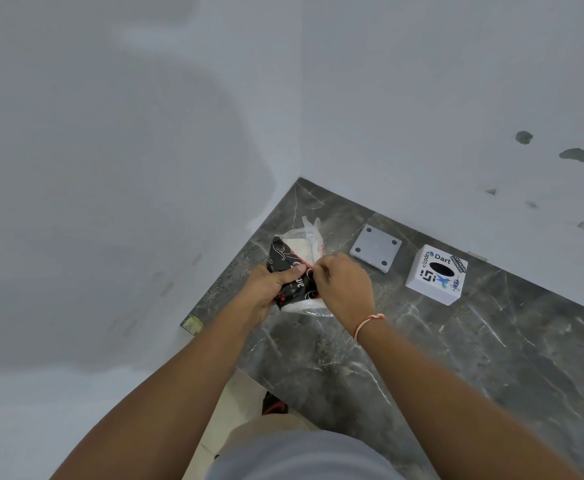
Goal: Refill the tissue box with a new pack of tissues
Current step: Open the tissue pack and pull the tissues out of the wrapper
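Now opening the pack [295, 271], held just above the table [457, 358] near its left edge, towards the far left corner. Left hand [271, 289] wrapped round the dark printed end, fingers [295, 270] clamped on the wrapper. Right hand [341, 289] on the pack's near right side, fingertips [318, 271] pinched together on the plastic close to the left thumb. Clear film already loose and standing up at the far end, white tissues showing through.

Best done by keeping the left grip firm but shallow, squeezing wrapper and not the stack, so the tissues stay flat. Tear probably easiest started small at the pinch, then run along the seam away from the body. Worth pulling slowly: thin film likely to split unevenly and drag a few sheets out. Stack should come out whole and square, ready to go into the box.

Farther right, towards the back edge, lid [375, 249] lying flat, four dark spots on its upper face. Beyond it to the right, box [436, 273] with the oval hole facing up, stickers around it, well apart from the pack.
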